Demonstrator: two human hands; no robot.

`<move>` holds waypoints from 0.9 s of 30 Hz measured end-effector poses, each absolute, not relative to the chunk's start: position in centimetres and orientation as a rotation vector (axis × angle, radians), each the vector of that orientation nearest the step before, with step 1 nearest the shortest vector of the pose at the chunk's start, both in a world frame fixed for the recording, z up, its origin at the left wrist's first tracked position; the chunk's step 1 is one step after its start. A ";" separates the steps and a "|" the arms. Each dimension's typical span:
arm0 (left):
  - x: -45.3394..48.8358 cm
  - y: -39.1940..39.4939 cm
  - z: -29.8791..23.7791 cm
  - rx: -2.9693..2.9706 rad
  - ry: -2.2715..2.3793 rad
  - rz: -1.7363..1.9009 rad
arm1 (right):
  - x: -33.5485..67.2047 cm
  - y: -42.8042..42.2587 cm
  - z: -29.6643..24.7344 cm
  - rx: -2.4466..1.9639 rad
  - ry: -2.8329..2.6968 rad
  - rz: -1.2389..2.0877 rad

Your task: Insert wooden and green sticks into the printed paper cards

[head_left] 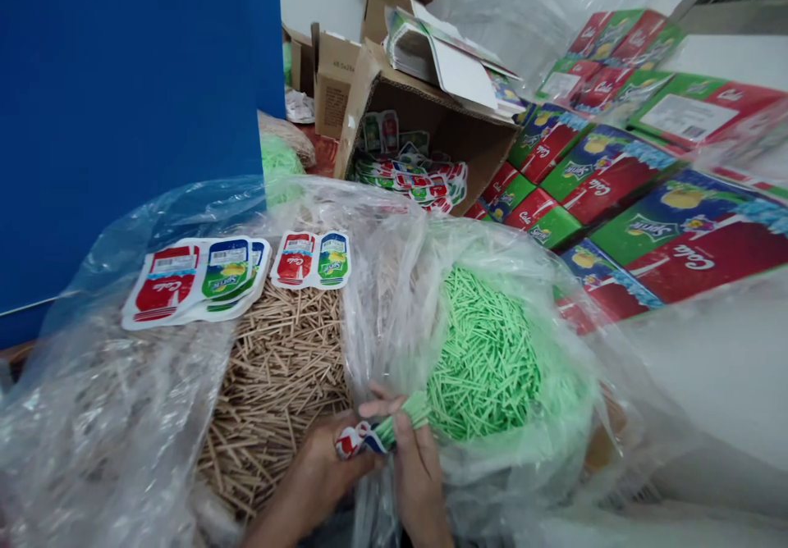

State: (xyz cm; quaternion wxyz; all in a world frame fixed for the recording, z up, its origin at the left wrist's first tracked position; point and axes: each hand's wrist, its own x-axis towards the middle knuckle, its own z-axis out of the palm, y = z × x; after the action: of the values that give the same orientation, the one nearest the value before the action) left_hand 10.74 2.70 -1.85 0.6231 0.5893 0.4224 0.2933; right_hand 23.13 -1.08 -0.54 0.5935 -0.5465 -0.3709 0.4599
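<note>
My left hand (329, 454) is closed around a curled printed card (360, 440) in red, white and blue. Green sticks (416, 407) in a small bundle poke out of the curl, and my right hand (417, 470) pinches them from the other side. Both hands are close together, low in the view, between two clear plastic bags. To the left lies a heap of brown sticks (283, 351); right of my hands is a heap of bright green sticks (486, 351). Flat Cola and Sprite cards (197, 277) rest on the left bag, with a smaller card (311, 259) beside them.
Behind the bags, a cardboard box (486, 154) lies tilted with many printed cards (419, 179) inside. Printed Cola and Sprite cartons (621, 171) are stacked at the right. A blue panel (129, 97) rises at the left. Loose plastic film (387, 285) lies between the heaps.
</note>
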 end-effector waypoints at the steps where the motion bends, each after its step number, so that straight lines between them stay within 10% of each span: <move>1: 10.4 2.8 -1.7 1.411 0.982 0.684 | 23.4 -1.2 -0.3 -1.328 -0.971 1.042; 27: 5.4 4.0 2.2 2.260 0.833 1.042 | 24.4 -0.5 2.5 -1.072 -1.891 0.589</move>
State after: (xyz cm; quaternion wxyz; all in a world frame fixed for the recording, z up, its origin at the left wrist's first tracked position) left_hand 5.39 3.98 2.19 0.2556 0.8325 0.3070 0.3838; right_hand 24.44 -0.52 2.52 0.4300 -0.4298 -0.7580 0.2361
